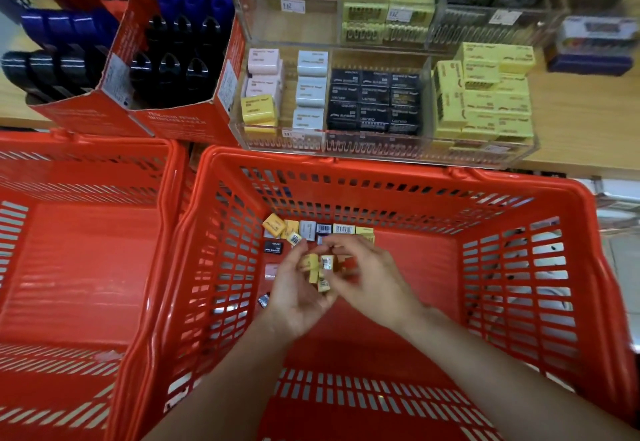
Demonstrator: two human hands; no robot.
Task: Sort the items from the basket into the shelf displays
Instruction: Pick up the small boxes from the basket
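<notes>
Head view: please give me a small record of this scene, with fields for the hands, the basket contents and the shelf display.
left hand: palm up inside the right red basket, holding several small yellow eraser boxes
right hand: at the same boxes, fingers on them
basket contents: loose eraser boxes in yellow, grey and black along the far wall
left red basket: no items visible
shelf display: clear acrylic compartments, erasers sorted by colour
black erasers compartment: middle, nearly full

I make out "deli", upside down, on the black eraser boxes (pixel 374 102) in the shelf display; price tags (pixel 293 6) are too blurred.
</notes>
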